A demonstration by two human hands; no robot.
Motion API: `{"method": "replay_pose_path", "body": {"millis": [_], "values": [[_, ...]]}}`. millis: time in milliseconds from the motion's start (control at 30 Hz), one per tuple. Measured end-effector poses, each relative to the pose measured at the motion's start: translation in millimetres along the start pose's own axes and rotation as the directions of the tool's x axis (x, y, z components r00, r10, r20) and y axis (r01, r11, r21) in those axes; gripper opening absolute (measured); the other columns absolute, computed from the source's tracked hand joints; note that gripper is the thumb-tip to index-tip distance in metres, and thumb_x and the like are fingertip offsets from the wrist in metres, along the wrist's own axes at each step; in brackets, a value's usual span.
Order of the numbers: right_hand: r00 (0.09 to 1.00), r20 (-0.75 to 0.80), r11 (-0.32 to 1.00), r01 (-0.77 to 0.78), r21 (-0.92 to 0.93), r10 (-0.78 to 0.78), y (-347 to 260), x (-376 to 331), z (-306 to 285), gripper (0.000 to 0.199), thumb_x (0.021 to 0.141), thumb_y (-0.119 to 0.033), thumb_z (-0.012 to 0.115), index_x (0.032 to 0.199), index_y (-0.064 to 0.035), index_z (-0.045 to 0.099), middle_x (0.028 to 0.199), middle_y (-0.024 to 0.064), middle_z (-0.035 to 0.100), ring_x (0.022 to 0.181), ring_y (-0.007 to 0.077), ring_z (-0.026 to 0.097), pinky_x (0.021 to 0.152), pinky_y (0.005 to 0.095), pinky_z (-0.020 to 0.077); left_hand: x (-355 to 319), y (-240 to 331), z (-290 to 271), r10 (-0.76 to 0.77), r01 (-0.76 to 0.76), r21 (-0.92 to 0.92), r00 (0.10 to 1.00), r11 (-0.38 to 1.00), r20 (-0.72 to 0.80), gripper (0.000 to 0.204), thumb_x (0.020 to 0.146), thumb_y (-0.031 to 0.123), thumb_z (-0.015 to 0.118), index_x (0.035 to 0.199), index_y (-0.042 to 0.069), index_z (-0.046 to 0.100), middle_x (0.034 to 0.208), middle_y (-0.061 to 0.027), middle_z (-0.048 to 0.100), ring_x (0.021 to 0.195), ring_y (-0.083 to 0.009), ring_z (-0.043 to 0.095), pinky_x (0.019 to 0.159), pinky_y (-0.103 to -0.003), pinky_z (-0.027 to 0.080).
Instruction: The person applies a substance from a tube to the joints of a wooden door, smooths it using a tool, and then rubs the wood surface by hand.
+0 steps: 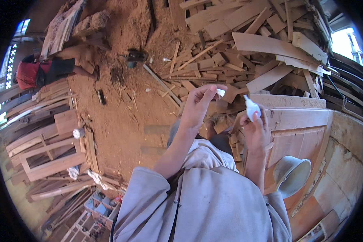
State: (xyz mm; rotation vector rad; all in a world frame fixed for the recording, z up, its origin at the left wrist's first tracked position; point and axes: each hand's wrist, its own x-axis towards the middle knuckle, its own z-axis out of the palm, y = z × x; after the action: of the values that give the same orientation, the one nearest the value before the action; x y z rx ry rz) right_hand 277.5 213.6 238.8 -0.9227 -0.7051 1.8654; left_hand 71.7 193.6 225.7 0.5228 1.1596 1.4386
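Observation:
Raised in front of me, my left hand (198, 105) pinches a small white cap-like piece (220, 92) between thumb and fingertips. To its right, my right hand (255, 128) is closed around a small white squeeze bottle (251, 107). The bottle's narrow nozzle points up and slightly left, with no cap on it. The two hands are apart. Just beyond and beside my right hand lies a wooden panel door (296, 139).
A pale bucket (293, 177) stands tilted beside my right forearm. Wood offcuts (226, 60) are heaped ahead. At far left, a person in red (30, 74) bends over boards. Stacked planks and a window-like wooden frame (50, 159) lie left, with a tool box (102, 205) at lower left.

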Motion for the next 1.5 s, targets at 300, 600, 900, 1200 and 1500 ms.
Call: {"method": "replay_pose_path", "body": {"millis": [300,600,900,1200,1500], "values": [[0.981,-0.038,0.942,0.173,-0.288,-0.192,46.8,-36.0,139.6,0.031,0.1,-0.022,0.062,0.122,-0.0007,0.056,0.099,0.0064,0.067,0.085,0.0112,0.064,0.073,0.0257,0.0518,-17.5,88.1,-73.2,0.022,-0.014,-0.065,0.994,0.998,0.11,0.041,0.105,0.033,0.055,0.103,-0.003,0.075,0.082,0.0019,0.063,0.079,-0.0054,0.05,0.075,-0.022,0.039],[0.951,-0.197,0.932,0.167,-0.323,-0.239,116.4,-81.4,212.8,0.027,0.099,-0.016,0.062,0.12,0.0006,0.058,0.1,0.0049,0.066,0.082,0.0088,0.062,0.071,0.0234,0.0491,-43.3,127.4,-150.0,-0.051,0.002,0.168,0.956,0.986,0.289,0.039,0.103,0.033,0.058,0.101,-0.001,0.075,0.079,0.0028,0.063,0.074,-0.0062,0.051,0.07,-0.024,0.041],[0.86,-0.355,0.876,0.191,-0.443,-0.367,165.5,-141.7,246.4,0.026,0.099,-0.015,0.064,0.119,0.0006,0.059,0.095,0.0035,0.067,0.077,0.0065,0.061,0.067,0.0218,0.0492,-69.6,123.2,-187.2,-0.11,-0.164,0.383,0.792,0.909,0.601,0.03,0.1,0.026,0.06,0.101,0.001,0.076,0.076,-0.0009,0.059,0.074,-0.009,0.05,0.067,-0.027,0.039],[0.524,-0.675,0.854,0.332,-0.401,-0.52,274.9,-264.3,295.4,0.024,0.099,-0.014,0.063,0.118,0.0008,0.06,0.094,0.0043,0.066,0.078,0.0088,0.063,0.069,0.0237,0.052,-159.4,99.5,-223.4,-0.312,-0.286,0.456,0.431,0.842,0.847,0.035,0.103,0.029,0.057,0.102,0.0,0.075,0.082,0.002,0.064,0.075,-0.0075,0.054,0.069,-0.024,0.04],[0.137,-0.86,0.811,0.433,-0.394,-0.491,365.5,-356.7,378.5,0.028,0.099,-0.024,0.062,0.116,-0.001,0.061,0.088,0.0055,0.066,0.074,0.0102,0.062,0.066,0.0254,0.0494,-252.8,94.8,-254.0,-0.425,-0.057,0.462,0.303,0.885,0.853,0.038,0.106,0.029,0.052,0.103,-0.001,0.075,0.079,0.0077,0.058,0.069,-0.0018,0.042,0.062,-0.02,0.03]]}}
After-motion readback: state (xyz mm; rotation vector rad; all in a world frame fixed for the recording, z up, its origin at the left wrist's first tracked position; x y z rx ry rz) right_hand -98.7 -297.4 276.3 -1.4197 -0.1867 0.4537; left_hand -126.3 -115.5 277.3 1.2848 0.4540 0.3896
